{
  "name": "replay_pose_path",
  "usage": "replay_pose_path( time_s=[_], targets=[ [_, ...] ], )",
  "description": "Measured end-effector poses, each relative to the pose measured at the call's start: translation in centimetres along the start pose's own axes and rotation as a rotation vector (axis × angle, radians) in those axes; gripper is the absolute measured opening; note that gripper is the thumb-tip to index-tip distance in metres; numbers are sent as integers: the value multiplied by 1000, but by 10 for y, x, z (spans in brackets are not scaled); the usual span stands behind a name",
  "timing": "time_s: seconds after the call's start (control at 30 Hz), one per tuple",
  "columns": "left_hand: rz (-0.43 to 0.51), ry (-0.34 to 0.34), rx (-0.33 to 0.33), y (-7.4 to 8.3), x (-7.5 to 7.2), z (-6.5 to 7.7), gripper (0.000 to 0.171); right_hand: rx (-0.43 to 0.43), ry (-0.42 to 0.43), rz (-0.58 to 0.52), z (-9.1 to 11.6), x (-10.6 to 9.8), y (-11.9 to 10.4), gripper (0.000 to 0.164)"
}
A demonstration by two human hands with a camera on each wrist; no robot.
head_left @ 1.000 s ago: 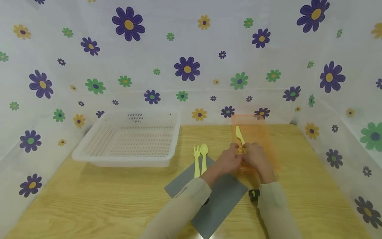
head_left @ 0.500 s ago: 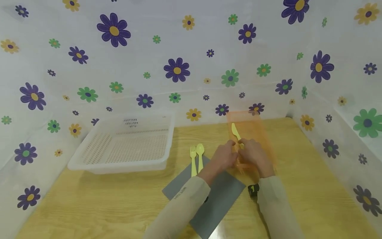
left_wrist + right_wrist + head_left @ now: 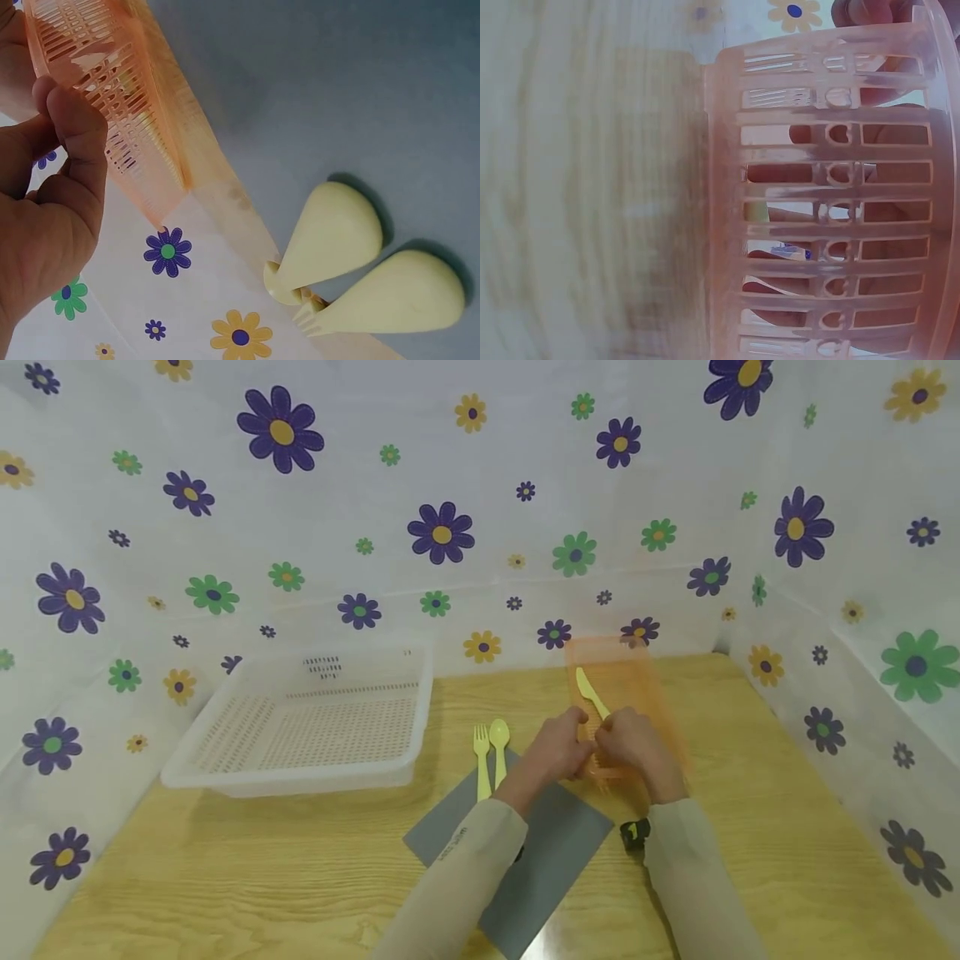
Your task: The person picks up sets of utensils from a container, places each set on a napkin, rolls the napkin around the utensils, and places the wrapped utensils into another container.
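Note:
In the head view my right hand (image 3: 636, 743) grips the handle end of a yellow plastic knife (image 3: 590, 691), whose blade points away over the orange basket (image 3: 663, 718). In the right wrist view, fingers (image 3: 780, 174) show through the slots of the basket's side wall, with a bit of yellow handle among them. My left hand (image 3: 557, 747) is beside it, curled at the basket's near left edge. The left wrist view has its thumb and forefinger pinching at the slotted basket rim. On a grey mat (image 3: 543, 868) lie a yellow fork (image 3: 482, 760) and a yellow spoon (image 3: 499, 747).
A large white perforated basket (image 3: 300, 777) stands at the back left of the wooden table (image 3: 262, 877). Flower-printed white cloth (image 3: 495, 452) rises at the back and sides. A black strap (image 3: 635, 833) is by the right cuff.
The camera view has shifted slightly. The right hand now covers more of the knife's handle, and the left fingers sit a little farther from the knife. Fork, spoon and mat stay put.

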State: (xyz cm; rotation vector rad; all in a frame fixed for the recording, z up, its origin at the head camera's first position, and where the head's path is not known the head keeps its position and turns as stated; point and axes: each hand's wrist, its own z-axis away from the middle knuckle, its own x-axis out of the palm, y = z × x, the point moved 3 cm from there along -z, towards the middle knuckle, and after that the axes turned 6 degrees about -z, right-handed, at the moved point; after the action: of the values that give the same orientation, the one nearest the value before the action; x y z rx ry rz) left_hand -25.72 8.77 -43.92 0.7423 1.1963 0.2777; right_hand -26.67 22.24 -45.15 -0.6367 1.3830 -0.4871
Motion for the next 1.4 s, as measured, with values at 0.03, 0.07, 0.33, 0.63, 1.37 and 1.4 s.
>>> replay_pose_path(
  time_s=[0.03, 0.07, 0.33, 0.63, 1.37, 1.4],
  targets=[
    [-5, -2, -2, 0, 0, 0, 45, 6, 7, -15, 0, 0, 0, 26],
    [-13, -4, -4, 1, -1, 0, 46, 0, 16, -16, 0, 0, 1, 27],
    [-54, -17, -28, 3, 0, 0, 43, 20, 31, -45, -1, 2, 2, 31],
    [-106, -12, -49, 3, 1, 0, 43, 25, 29, -39, 2, 2, 2, 28],
    [-159, -17, -78, 4, 0, 3, 43, 15, 54, -186, 2, 0, 0, 25],
    [-162, -15, -77, 4, 0, 3, 43, 15, 63, -183, 1, 0, 0, 25]
  ],
)
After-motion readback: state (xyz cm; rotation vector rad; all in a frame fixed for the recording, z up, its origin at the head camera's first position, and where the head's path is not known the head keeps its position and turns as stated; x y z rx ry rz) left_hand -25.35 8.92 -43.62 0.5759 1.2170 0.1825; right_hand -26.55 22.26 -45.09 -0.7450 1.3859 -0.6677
